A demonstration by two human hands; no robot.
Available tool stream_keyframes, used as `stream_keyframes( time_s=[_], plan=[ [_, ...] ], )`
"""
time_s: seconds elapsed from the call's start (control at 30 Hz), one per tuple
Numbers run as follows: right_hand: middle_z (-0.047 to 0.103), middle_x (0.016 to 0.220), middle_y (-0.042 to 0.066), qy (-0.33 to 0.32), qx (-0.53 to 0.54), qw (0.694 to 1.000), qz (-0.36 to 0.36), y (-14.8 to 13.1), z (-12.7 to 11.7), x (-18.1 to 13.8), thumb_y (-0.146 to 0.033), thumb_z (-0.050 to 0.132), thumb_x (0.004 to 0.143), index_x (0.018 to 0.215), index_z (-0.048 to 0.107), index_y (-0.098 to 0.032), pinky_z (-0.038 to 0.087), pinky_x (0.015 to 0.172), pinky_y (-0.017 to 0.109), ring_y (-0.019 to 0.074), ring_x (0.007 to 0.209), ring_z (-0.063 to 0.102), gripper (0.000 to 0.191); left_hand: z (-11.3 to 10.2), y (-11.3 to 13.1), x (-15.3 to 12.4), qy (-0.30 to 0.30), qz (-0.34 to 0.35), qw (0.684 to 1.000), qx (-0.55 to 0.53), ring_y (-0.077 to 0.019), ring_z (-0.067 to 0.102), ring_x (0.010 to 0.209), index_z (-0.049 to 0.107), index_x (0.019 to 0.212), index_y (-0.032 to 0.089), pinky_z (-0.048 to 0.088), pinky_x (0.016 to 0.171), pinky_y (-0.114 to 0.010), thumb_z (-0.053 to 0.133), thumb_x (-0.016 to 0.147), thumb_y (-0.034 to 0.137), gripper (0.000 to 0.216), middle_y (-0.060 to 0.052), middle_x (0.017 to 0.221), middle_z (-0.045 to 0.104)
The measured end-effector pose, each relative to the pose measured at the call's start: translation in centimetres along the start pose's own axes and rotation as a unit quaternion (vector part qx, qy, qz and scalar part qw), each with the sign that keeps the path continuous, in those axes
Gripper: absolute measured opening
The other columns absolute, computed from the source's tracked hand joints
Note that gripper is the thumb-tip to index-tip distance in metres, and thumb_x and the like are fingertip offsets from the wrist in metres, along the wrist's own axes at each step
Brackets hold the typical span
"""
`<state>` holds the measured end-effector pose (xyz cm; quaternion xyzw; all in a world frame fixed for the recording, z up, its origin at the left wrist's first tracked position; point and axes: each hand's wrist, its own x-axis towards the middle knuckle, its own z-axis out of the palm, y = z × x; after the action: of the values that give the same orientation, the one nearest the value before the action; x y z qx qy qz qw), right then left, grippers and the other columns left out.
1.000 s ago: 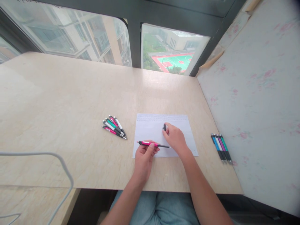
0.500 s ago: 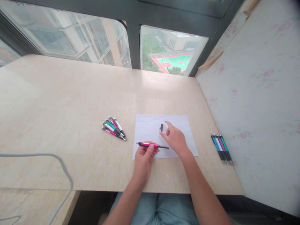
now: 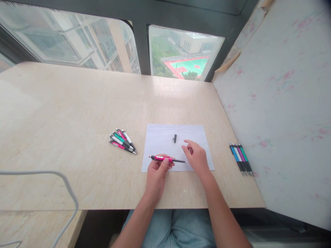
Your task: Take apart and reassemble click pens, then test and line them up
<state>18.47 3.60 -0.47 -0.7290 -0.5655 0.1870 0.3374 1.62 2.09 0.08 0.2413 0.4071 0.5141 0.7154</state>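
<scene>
My left hand [image 3: 158,169] is closed around a pink pen [image 3: 161,158] held level above the lower part of the paper. A thin dark refill [image 3: 179,161] sticks out of the pen's right end. My right hand [image 3: 196,155] hovers right of the pen tip, holding nothing, its thumb and index finger apart. On the white sheet of paper [image 3: 155,144], beyond both hands, lies a short black pen grip [image 3: 175,138] with a tiny dark part right beside it. Rows of faint handwriting run along the sheet's far edge.
Left of the paper, several pens [image 3: 122,141] lie fanned out in pink, white and green. More pens [image 3: 241,159] are lined up side by side near the papered wall [image 3: 284,113]. A grey cable [image 3: 67,186] loops over the desk [image 3: 85,137] at the left.
My right hand has drawn away from the black pen grip, towards the right and slightly nearer me. The left hand keeps its hold on the pink pen. The whole view has shifted a little.
</scene>
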Motion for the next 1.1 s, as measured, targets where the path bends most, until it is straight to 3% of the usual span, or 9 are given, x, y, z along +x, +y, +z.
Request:
stream_keyframes(
  time_s=[0.1, 0.23, 0.33, 0.57, 0.8, 0.97, 1.1],
  plan=[
    [0.065, 0.074, 0.003, 0.005, 0.149, 0.989, 0.01, -0.6, -0.8, -1.4, -0.043, 0.045, 0.097, 0.092, 0.069, -0.017, 0.046, 0.063, 0.028, 0.0155, 0.066, 0.058, 0.036, 0.1, 0.0, 0.1, 0.002, 0.001, 1.0, 0.016, -0.0137, 0.063, 0.074, 0.069, 0.089, 0.017, 0.047, 0.074, -0.027, 0.074, 0.08, 0.032, 0.019, -0.005, 0.086, 0.072],
    [0.066, 0.072, 0.002, -0.085, 0.247, 0.965, -0.004, -1.7, -1.3, -3.5, -0.041, 0.046, 0.097, 0.086, 0.069, -0.018, 0.047, 0.061, 0.026, 0.015, 0.066, 0.06, 0.034, 0.0, -0.1, 0.1, -0.012, 0.008, 0.999, 0.051, -0.015, 0.063, 0.076, 0.07, 0.09, 0.016, 0.047, 0.077, -0.029, 0.073, 0.081, 0.033, 0.02, -0.006, 0.085, 0.071],
    [0.066, 0.071, 0.001, -0.102, 0.231, 0.968, -0.005, -2.0, -1.4, -4.4, -0.036, 0.054, 0.094, 0.082, 0.07, -0.019, 0.047, 0.062, 0.026, 0.015, 0.066, 0.061, 0.026, -0.2, 0.0, 0.1, -0.024, 0.018, 0.996, 0.081, -0.0168, 0.063, 0.08, 0.071, 0.089, 0.016, 0.047, 0.08, -0.031, 0.074, 0.08, 0.033, 0.019, -0.007, 0.087, 0.072],
    [0.071, 0.088, 0.004, -0.044, 0.22, 0.974, -0.024, -1.7, -1.6, -5.5, -0.03, 0.063, 0.088, 0.091, 0.071, -0.021, 0.049, 0.061, 0.026, 0.0167, 0.076, 0.064, 0.012, -0.3, -0.1, 0.1, -0.027, 0.018, 0.994, 0.106, -0.017, 0.062, 0.077, 0.073, 0.087, 0.016, 0.046, 0.079, -0.031, 0.076, 0.077, 0.034, 0.021, -0.007, 0.083, 0.071],
    [0.067, 0.07, 0.002, -0.004, 0.257, 0.966, -0.004, -1.0, -0.8, -5.9, -0.034, 0.057, 0.093, 0.08, 0.067, -0.021, 0.052, 0.065, 0.029, 0.0161, 0.066, 0.063, 0.022, -0.2, -0.1, 0.0, -0.026, 0.015, 0.993, 0.115, -0.0171, 0.062, 0.074, 0.073, 0.086, 0.016, 0.046, 0.077, -0.03, 0.078, 0.075, 0.034, 0.022, -0.005, 0.08, 0.071],
    [0.072, 0.084, 0.005, 0.054, 0.235, 0.97, -0.017, -0.2, 0.3, -6.5, -0.033, 0.063, 0.089, 0.089, 0.07, -0.022, 0.055, 0.068, 0.031, 0.0181, 0.074, 0.067, 0.013, 0.0, 0.0, -0.1, -0.017, 0.009, 0.994, 0.111, -0.0173, 0.063, 0.075, 0.073, 0.088, 0.016, 0.047, 0.077, -0.031, 0.079, 0.074, 0.033, 0.023, -0.006, 0.081, 0.072],
    [0.071, 0.081, 0.004, 0.061, 0.209, 0.975, -0.047, -0.3, 0.2, -6.4, -0.031, 0.062, 0.09, 0.088, 0.07, -0.022, 0.055, 0.066, 0.03, 0.0173, 0.072, 0.065, 0.012, 0.1, -0.1, 0.0, -0.017, 0.011, 0.994, 0.107, -0.0163, 0.062, 0.075, 0.073, 0.089, 0.016, 0.047, 0.077, -0.03, 0.079, 0.074, 0.033, 0.023, -0.005, 0.081, 0.072]
  ],
)
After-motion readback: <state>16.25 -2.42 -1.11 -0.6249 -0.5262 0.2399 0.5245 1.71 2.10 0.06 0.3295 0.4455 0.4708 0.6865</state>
